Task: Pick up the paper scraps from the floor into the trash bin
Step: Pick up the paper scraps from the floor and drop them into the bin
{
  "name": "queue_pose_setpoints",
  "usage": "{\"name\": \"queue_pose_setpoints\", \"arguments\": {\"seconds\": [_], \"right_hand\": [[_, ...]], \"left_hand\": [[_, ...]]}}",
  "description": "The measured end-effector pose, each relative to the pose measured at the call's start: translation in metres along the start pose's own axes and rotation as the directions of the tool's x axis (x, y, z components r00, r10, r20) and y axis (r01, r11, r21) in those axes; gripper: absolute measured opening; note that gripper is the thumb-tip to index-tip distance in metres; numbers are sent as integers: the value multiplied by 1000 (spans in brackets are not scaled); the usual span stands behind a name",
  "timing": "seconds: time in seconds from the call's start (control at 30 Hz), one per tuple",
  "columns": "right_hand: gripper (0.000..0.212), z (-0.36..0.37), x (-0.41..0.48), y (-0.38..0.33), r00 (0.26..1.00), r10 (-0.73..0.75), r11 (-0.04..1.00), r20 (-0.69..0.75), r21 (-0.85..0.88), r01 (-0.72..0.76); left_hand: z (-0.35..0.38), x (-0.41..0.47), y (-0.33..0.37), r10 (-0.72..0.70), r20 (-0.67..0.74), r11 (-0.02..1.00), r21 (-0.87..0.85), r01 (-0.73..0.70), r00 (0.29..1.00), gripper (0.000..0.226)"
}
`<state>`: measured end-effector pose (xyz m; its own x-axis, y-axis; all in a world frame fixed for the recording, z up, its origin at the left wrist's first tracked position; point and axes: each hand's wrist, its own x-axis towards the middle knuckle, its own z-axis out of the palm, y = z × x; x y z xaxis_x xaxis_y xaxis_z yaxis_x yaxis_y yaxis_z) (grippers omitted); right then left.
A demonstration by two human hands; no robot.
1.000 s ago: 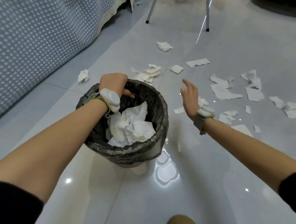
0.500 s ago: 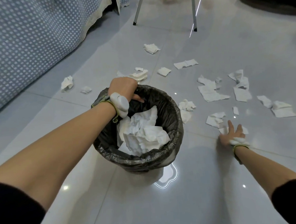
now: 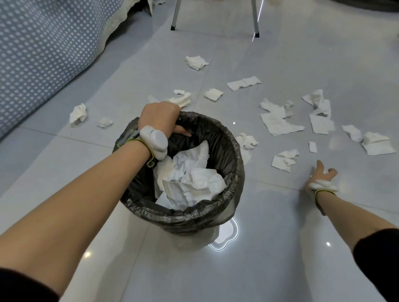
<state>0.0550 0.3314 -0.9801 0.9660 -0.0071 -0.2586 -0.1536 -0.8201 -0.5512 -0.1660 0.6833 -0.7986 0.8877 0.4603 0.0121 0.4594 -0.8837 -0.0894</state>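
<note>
Many scraps [image 3: 278, 123] lie on the floor [image 3: 223, 276] right of and beyond the bin [image 3: 239, 162], a few to its far left; crumpled paper [image 3: 190, 174] sits inside the bin. Left hand [image 3: 160, 120] grips the bin's far rim, fingers curled over it; right hand [image 3: 321, 175] is down at the floor right of the bin, beside one torn scrap [image 3: 284, 160], fingers partly spread; I cannot tell whether it holds anything.
</note>
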Motion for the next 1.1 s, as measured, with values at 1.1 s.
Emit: {"name": "queue_pose_setpoints", "arguments": {"seconds": [1.1], "right_hand": [[27,-22,-206,-262,96,-833,455,544,578,678]], "left_hand": [[-13,-17,12,-44,-37,999,-1,44,998,19]]}}
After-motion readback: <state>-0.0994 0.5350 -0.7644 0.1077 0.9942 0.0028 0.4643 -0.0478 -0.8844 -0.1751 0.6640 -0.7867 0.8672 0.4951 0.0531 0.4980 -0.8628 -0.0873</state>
